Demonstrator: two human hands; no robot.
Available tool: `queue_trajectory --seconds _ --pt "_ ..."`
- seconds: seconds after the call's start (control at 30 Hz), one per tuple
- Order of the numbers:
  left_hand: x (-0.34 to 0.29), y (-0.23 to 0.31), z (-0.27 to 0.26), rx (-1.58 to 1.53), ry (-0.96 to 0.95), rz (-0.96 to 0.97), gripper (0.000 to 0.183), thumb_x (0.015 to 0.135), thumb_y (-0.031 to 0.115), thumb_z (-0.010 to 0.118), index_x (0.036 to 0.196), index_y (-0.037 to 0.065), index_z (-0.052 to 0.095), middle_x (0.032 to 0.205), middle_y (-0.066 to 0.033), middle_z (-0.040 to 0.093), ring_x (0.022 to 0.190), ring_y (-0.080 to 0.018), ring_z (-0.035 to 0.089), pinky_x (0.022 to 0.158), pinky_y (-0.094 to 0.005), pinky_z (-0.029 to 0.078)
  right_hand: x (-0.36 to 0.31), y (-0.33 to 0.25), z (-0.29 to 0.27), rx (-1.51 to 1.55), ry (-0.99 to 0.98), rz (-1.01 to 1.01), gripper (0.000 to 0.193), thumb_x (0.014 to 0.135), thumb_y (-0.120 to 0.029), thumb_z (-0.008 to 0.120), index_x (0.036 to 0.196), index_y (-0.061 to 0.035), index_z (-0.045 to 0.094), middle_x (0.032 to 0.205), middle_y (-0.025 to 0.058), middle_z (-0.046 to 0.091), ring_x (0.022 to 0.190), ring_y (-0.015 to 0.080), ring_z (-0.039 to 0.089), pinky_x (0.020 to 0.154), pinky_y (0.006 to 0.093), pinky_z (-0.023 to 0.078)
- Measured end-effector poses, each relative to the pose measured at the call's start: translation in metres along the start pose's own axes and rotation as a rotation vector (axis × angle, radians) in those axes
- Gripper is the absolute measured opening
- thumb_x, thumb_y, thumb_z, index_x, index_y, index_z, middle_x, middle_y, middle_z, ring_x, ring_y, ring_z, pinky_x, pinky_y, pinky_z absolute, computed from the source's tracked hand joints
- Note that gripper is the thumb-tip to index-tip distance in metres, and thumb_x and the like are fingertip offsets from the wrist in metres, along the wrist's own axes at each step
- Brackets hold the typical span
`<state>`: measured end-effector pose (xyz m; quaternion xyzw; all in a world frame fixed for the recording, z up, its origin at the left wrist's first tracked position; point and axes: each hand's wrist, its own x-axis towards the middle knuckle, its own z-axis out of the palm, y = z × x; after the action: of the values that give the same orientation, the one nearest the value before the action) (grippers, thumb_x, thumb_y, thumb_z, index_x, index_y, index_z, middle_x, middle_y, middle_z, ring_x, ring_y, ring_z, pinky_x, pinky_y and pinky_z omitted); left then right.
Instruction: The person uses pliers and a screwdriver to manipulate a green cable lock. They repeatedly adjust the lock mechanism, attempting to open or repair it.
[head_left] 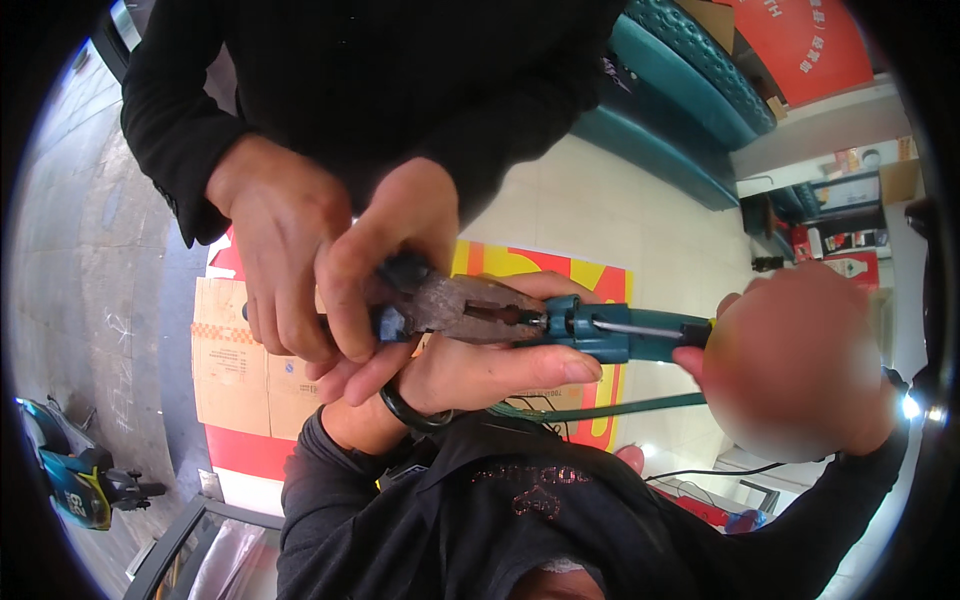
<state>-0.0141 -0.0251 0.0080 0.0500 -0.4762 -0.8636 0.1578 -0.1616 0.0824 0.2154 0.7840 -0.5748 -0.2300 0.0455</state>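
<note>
My left hand [480, 378] is wrapped round a teal plastic tubular part [650, 346], thumb along its near side. On the right, my right hand [795, 360] is partly blurred. It holds a screwdriver [640, 329] by its dark handle, the metal shaft lying along the teal part. Opposite me a co-worker's two hands [300, 250] hold worn metal pliers [465, 308] with dark blue handles. The jaws meet the left end of the teal part; what lies between them is too small to name.
A green cable [625, 406] runs below the teal part. Flattened cardboard [245, 375] lies on a red and yellow sheet [595, 275] under the hands. Teal sofas [670, 120] stand at the upper right, and a scooter [90, 490] at the lower left.
</note>
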Motion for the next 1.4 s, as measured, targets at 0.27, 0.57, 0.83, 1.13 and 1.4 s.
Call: queue_trajectory --seconds 0.27,0.57,0.83,1.13,1.4 --pt "0.010 -0.002 -0.002 0.002 0.039 0.027 0.056 0.077 0.032 0.085 0.116 -0.003 0.066 0.103 -0.0081 0.070 0.092 -0.0141 0.065 0.087 -0.0287 0.051 -0.003 0.028 0.016 0.163 0.201 -0.036 0.027 0.078 -0.025 0.078 0.084 -0.0035 0.064 0.071 0.0104 0.056 0.059 0.0205 0.054 0.053 0.0331 0.039" --pt "0.010 0.009 -0.001 0.039 -0.037 0.038 0.061 0.075 0.029 0.085 0.122 -0.004 0.064 0.110 -0.0123 0.071 0.101 -0.0194 0.067 0.095 -0.0326 0.051 0.015 0.036 -0.003 0.869 -0.108 0.268 0.020 0.077 -0.012 0.077 0.084 -0.0012 0.062 0.074 0.0098 0.060 0.062 0.0147 0.058 0.055 0.0262 0.041" --pt "0.015 -0.009 0.000 -0.100 0.033 0.170 0.061 0.076 0.030 0.084 0.123 -0.004 0.063 0.117 -0.0150 0.069 0.107 -0.0232 0.066 0.100 -0.0367 0.050 0.000 0.004 0.018 -0.098 0.275 -0.220 0.017 0.070 -0.010 0.076 0.082 -0.0019 0.066 0.069 0.0053 0.060 0.057 0.0207 0.056 0.048 0.0334 0.037" --pt "0.011 0.002 -0.001 0.043 0.089 0.227 0.062 0.076 0.032 0.083 0.121 -0.005 0.062 0.109 -0.0115 0.069 0.099 -0.0193 0.066 0.092 -0.0325 0.051 0.006 0.021 0.004 0.794 0.257 0.125 0.021 0.072 -0.005 0.077 0.090 -0.0019 0.067 0.085 0.0115 0.068 0.075 0.0205 0.066 0.066 0.0289 0.053" --pt "0.012 0.013 0.001 -0.011 0.035 0.101 0.056 0.076 0.020 0.083 0.123 -0.003 0.064 0.110 -0.0107 0.070 0.100 -0.0183 0.066 0.093 -0.0321 0.051 0.024 0.035 -0.014 0.698 -0.234 0.576 0.021 0.077 -0.017 0.078 0.076 -0.0039 0.061 0.067 0.0029 0.057 0.060 0.0116 0.058 0.055 0.0264 0.044"
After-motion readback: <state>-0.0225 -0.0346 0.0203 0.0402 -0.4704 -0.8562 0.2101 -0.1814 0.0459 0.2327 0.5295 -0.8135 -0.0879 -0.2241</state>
